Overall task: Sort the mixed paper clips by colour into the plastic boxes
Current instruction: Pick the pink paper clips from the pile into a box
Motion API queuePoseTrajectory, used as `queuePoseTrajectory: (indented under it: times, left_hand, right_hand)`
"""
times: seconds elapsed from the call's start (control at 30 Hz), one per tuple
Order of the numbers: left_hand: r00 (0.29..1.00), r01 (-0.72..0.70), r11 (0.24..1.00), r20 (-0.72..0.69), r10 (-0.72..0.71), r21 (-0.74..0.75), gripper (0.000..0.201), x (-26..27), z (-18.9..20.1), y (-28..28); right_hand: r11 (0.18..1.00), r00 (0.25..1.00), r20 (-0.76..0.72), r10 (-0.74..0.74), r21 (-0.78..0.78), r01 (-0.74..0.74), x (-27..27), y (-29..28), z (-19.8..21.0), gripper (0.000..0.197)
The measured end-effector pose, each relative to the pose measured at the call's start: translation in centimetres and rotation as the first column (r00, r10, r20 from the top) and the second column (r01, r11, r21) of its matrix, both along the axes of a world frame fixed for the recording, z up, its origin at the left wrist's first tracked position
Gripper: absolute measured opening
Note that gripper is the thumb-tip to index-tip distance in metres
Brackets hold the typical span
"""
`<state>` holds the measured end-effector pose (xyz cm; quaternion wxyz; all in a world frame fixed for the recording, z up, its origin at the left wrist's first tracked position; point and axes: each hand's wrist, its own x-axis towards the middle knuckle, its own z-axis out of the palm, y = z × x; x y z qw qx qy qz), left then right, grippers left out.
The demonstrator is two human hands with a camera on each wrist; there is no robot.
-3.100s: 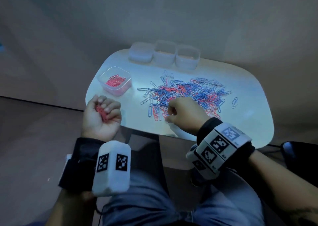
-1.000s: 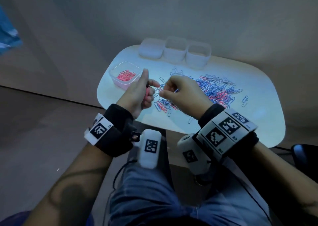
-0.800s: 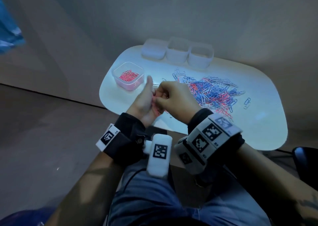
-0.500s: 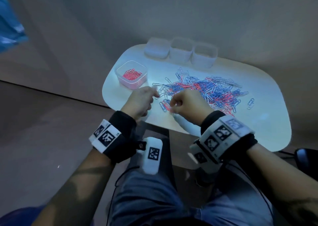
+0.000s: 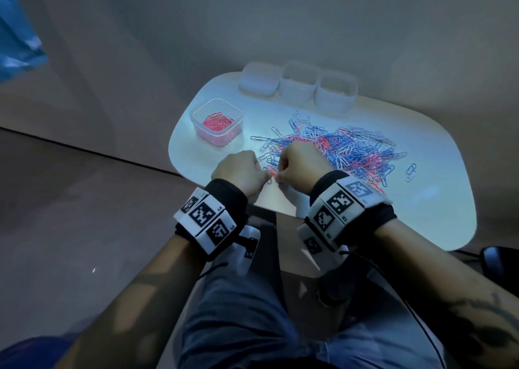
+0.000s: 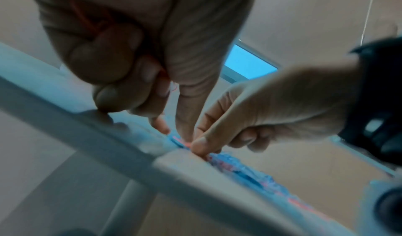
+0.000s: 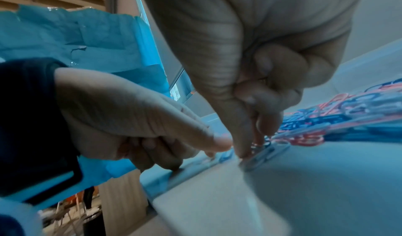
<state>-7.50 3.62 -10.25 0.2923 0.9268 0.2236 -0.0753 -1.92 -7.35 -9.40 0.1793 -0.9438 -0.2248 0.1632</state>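
While the red box waits far left with its sorted clips, the left hand sits at the table's near edge, fingers curled round a few red clips in the palm, thumb and forefinger reaching into the pile. Just beside it, the right hand pinches at a red clip among blue and white ones; whether it has hold, I cannot tell. Picking reds is the step, I judge; next, lift that one free and pass it leftward. Three boxes stand far.

Dim plain room: small white table, blue sheeting.
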Motion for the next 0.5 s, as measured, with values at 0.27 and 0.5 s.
queuePoseTrajectory:
  times: [0.27, 0.5]
  left_hand:
    - [0.998, -0.026, 0.992, 0.051, 0.033, -0.124, 0.020, 0.1, 0.2, 0.4]
    - [0.986, 0.098, 0.995, 0.139, -0.095, -0.016, 0.022, 0.4, 0.7, -0.5]
  right_hand:
    - [0.992, 0.994, -0.096, -0.061, 0.102, 0.070, 0.4, -1.7, 0.2, 0.019]
    - [0.974, 0.984, -0.071, -0.163, 0.147, 0.172, 1.3, -3.2, 1.1, 0.013]
